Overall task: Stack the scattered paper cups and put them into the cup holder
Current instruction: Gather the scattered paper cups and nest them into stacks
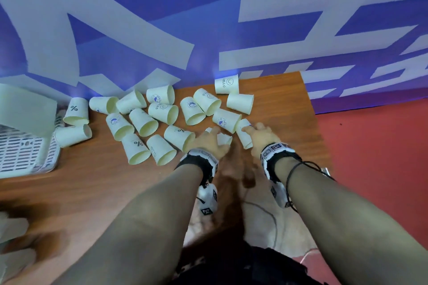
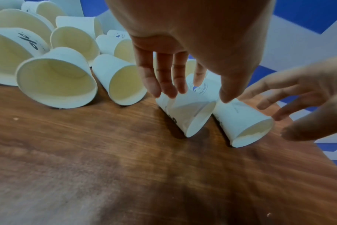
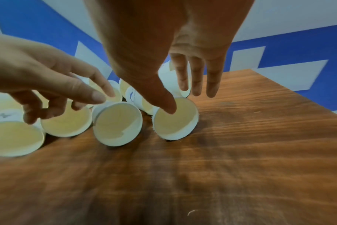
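Reaching with spread, empty fingers, each hand [image 1: 209,140] [image 1: 260,137] should be closed gently round one cup [image 1: 244,133] on the bench [image 1: 115,180], so rims are not crushed.

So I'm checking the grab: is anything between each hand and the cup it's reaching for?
Nothing visible. The left hand spreads over one lying paper cup, the right hand over the neighbouring cup. Other cups only flank them.
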The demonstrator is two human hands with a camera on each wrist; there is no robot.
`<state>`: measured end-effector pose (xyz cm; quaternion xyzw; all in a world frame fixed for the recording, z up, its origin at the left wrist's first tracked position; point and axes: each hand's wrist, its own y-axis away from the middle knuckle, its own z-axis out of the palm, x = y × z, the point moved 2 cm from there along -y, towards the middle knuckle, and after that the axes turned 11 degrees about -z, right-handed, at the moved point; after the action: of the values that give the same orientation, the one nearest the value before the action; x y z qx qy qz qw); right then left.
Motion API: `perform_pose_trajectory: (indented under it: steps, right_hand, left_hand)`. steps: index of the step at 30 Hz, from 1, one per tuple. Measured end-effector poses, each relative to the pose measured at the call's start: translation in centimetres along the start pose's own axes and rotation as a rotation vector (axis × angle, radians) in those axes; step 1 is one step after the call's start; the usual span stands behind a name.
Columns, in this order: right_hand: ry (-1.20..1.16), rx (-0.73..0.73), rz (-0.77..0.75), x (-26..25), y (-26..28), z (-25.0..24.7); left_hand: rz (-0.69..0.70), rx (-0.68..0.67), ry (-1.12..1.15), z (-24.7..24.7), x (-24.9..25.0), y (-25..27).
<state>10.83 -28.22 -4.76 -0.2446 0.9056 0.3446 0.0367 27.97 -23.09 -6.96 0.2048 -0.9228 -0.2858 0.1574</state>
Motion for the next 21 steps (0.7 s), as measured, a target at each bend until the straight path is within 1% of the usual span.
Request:
perform_pose_trajectory:
  steps: [3,7,10,13,17,19,21]
  right_hand:
    - [0.017,-0.019,-0.047,0.8,-1.8,0.4]
    - [0.053,-0.034,-0.105,1.6,-3.7,0.3]
    - [0.045,-0.042,-0.137,1.8,-4.4,0.4]
    - [0.016,-0.039,-0.135,1.9,-4.8,0.8]
    - [0.002,-0.04,-0.13,2.0,-4.7,1.0]
    - [0.004,-0.06,-0.119,2.0,-4.3,1.0]
    - [0.003,-0.06,-0.092,1.8,-3.6,0.8]
  left_hand:
    - [-0.055,-0.006,0.02,1.3,0.6,-0.5]
    - [-0.116,-0.025,0.064,1.5,1.4,-2.2]
    - [-0.187,-0.024,0.12,1.8,1.6,-3.1]
    - [-0.219,-0.014,0.154,2.1,1.8,-3.3]
    - [-0.24,-0.054,0.153,2.0,1.7,-3.5]
    - [-0.24,-0.082,0.132,2.1,1.5,-3.2]
    - [-0.226,-0.075,0.108,1.9,1.3,-2.7]
